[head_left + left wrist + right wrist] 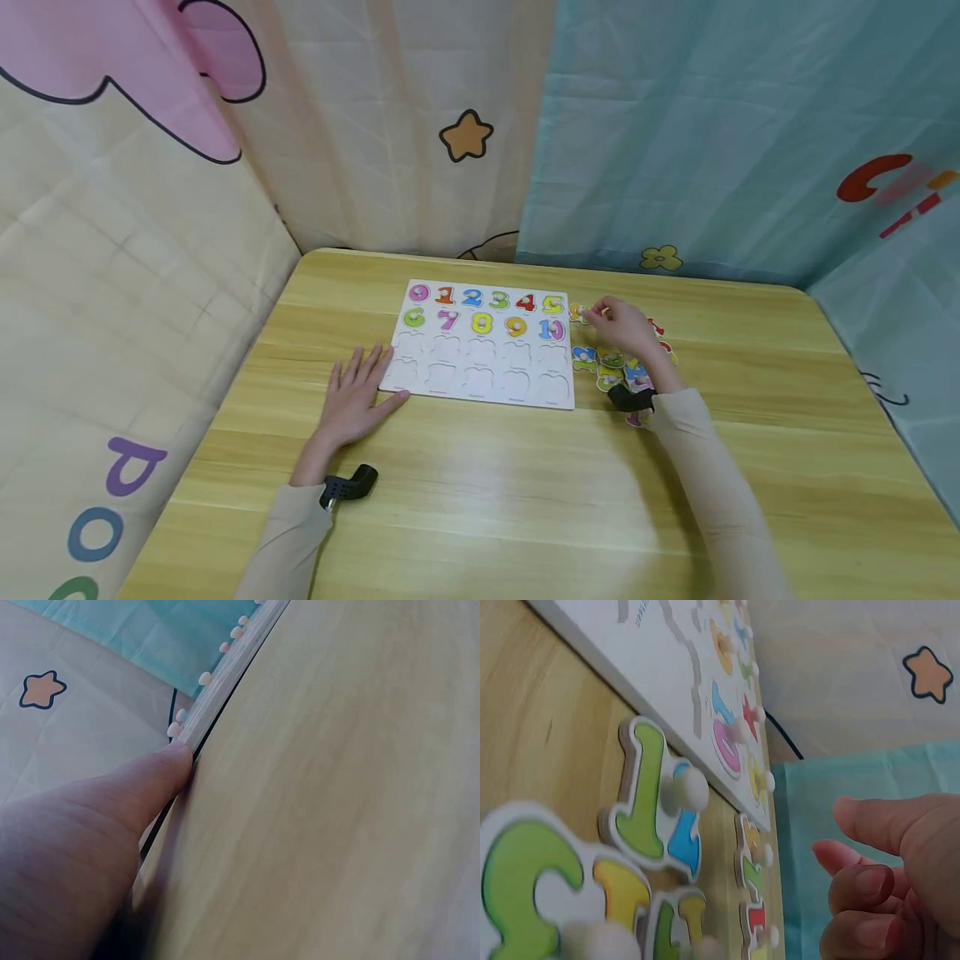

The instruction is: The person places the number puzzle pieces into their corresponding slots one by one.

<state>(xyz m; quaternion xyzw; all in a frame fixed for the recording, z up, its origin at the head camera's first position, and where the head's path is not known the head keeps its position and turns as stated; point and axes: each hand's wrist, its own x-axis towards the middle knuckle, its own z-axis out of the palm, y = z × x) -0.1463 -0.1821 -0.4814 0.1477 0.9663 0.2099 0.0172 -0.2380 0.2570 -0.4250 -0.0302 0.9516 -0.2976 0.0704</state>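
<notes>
A white wooden number puzzle board (498, 360) lies on the table; its two back rows hold knobbed digits 0 to 10, and bare recesses fill the front rows. My left hand (348, 408) rests with fingers spread at the board's front left corner, its thumb (154, 780) touching the edge. Just past the board's right side, my right hand (626, 327) hovers over loose number pieces. Its fingers (870, 881) are loosely bent, thumb and forefinger apart, nothing between them. Near its fingertips in the head view is an orange-and-green piece (577, 313). A green-and-blue 11 (643, 796) lies beside the board.
More loose pieces, such as a green-and-yellow one (609, 380), lie bunched under my right wrist, partly hidden by the arm and its black wrist camera (632, 398). Printed curtains (405, 167) hang behind the table (480, 500) and along both sides.
</notes>
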